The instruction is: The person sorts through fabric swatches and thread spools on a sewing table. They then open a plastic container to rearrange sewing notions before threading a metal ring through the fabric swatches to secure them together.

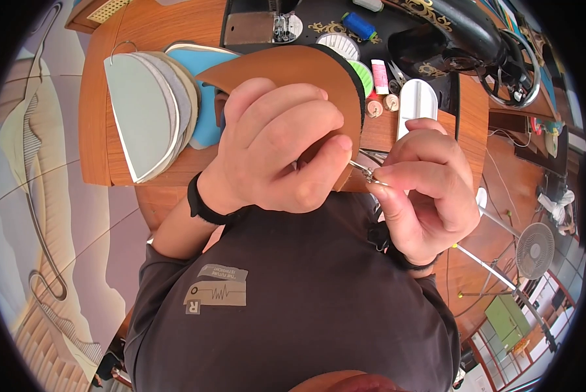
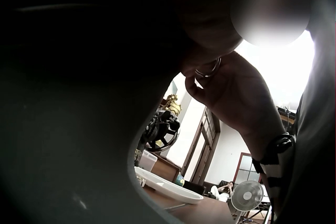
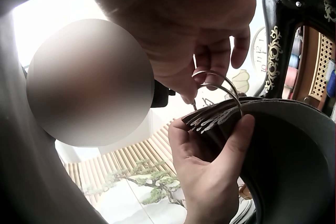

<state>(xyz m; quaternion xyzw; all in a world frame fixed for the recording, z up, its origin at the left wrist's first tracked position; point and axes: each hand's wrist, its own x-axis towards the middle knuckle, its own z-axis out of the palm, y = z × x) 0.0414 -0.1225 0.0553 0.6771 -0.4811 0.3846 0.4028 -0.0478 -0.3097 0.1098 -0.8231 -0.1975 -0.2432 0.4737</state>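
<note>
My left hand [image 1: 286,144] grips a stack of swatches, a brown sheet [image 1: 273,62] uppermost, near the edge where a metal ring passes through. In the right wrist view the stack's layered edges [image 3: 210,119] show between the thumb and fingers. My right hand [image 1: 430,189] pinches the metal binder ring [image 1: 370,175] between thumb and forefinger. Two curved ring arms [image 3: 218,79] rise from the stack there, spread apart at the right fingertips. In the left wrist view the dark sheet hides most of the left hand, while the ring [image 2: 210,69] shows at the right fingers.
On the wooden table [image 1: 103,117] lie a fan of pale swatches [image 1: 142,111] with its own ring and blue sheets [image 1: 205,65]. A black sewing machine [image 1: 443,39], blue thread spool [image 1: 359,26], pink tube [image 1: 379,76] and white tray [image 1: 418,104] are at the back. A fan [image 1: 535,250] stands right.
</note>
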